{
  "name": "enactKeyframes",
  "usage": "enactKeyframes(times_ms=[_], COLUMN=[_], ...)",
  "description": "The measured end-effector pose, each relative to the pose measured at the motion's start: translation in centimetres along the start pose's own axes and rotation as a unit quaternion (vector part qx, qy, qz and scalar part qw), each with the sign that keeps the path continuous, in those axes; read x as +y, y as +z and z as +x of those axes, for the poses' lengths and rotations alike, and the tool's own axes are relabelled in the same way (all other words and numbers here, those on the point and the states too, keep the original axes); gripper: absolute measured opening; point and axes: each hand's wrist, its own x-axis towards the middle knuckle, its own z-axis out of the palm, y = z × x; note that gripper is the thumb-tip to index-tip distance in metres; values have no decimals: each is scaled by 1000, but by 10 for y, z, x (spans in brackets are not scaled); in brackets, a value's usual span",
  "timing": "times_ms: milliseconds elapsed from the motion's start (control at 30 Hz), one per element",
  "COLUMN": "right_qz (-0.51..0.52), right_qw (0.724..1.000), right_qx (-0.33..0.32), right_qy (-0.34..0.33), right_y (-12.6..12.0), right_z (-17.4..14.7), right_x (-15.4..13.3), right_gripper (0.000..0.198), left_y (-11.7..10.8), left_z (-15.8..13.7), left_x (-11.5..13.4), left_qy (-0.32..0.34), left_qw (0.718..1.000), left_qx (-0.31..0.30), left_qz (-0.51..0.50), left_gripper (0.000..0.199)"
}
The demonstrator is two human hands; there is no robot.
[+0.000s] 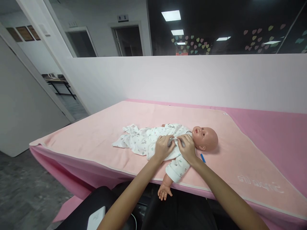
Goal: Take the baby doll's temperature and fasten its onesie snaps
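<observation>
A baby doll [206, 138] lies on its back, its head to the right. It wears white printed baby clothes [141, 140], whose empty leg end trails off to the left. Over the doll's chest, my left hand [164, 147] and my right hand [187, 147] are close together, each with its fingers pinched. Between them stretches a thin white tie [175, 138] of the clothes, an end at each hand's fingertips. The doll's near arm [165, 187] hangs over the table's front edge, its sleeve [177, 168] below my right hand.
A small blue stick-like object [202, 158] lies beside the doll's shoulder. Under the doll is a peach mat [96, 127] on a pink cloth [275, 131]. A white wall [168, 80] rises behind. A white device [96, 218] rests near my lap, with a cable close by.
</observation>
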Motion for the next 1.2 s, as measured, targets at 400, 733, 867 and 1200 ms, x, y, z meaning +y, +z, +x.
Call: enactKeyframes(times_ms=[400,733,867,1200], right_qz=[0,11,12,16], right_qw=[1000,1000,1000,1000], right_qx=[-3,0,-3,-2], right_qy=[-3,1,3,13], right_y=[-1,1,0,0], right_z=[0,0,1,1], right_x=[-1,2,1,-1], right_gripper=[15,16,15,15], left_y=[-1,-13,-24,-32], left_z=[-3,0,-2,-5], left_x=[-2,-13,-25,-33], left_qy=[-19,-6,22,-76], left_qw=[999,1000,999,997], left_qx=[13,-12,-44,-26], left_qz=[-29,14,11,12], left_gripper=[17,18,16,9])
